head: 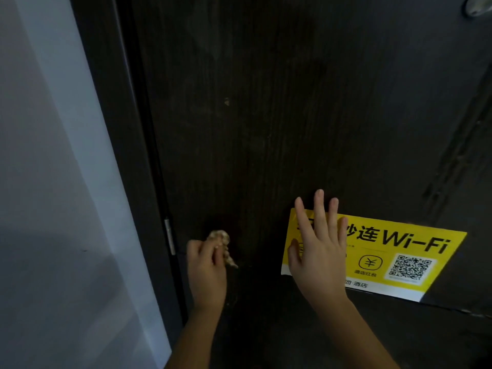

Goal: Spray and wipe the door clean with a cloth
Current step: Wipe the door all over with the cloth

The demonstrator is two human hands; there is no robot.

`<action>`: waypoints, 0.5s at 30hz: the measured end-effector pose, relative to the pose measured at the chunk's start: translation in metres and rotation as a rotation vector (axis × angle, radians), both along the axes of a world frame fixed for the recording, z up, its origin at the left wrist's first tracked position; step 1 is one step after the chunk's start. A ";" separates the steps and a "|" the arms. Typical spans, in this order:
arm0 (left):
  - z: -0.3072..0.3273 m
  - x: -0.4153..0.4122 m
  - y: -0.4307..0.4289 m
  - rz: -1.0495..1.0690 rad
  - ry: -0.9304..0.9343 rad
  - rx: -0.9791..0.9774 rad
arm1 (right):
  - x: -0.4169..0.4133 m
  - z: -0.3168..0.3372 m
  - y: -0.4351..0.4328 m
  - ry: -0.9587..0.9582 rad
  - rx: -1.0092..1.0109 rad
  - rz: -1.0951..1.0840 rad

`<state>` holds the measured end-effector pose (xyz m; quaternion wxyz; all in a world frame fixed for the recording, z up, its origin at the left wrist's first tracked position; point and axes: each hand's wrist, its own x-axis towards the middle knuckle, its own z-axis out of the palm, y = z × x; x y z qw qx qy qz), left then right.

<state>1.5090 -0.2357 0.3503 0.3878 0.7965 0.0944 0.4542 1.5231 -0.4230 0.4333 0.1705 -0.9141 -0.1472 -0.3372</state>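
A pale wall point(53, 182) fills the left of the frame, dim and shadowed toward the lower left. A dark jamb point(124, 129) runs beside it, with a metal hinge point(169, 237) on its right edge, lower centre-left.

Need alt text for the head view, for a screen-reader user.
A left hand holds a crumpled cloth against a dark door near its hinge, while the right hand lies flat, fingers spread, on a yellow Wi-Fi sticker with a QR code. A pale wall runs along the left.
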 end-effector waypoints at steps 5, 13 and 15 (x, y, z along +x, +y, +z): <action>-0.006 0.001 -0.054 -0.047 0.092 0.082 | 0.002 -0.002 0.004 -0.001 0.007 -0.016; -0.009 -0.003 -0.071 -0.227 0.149 0.158 | 0.000 -0.004 0.010 0.000 0.050 -0.013; -0.007 -0.005 -0.049 -0.167 0.096 0.169 | 0.001 -0.004 0.007 0.000 0.044 -0.013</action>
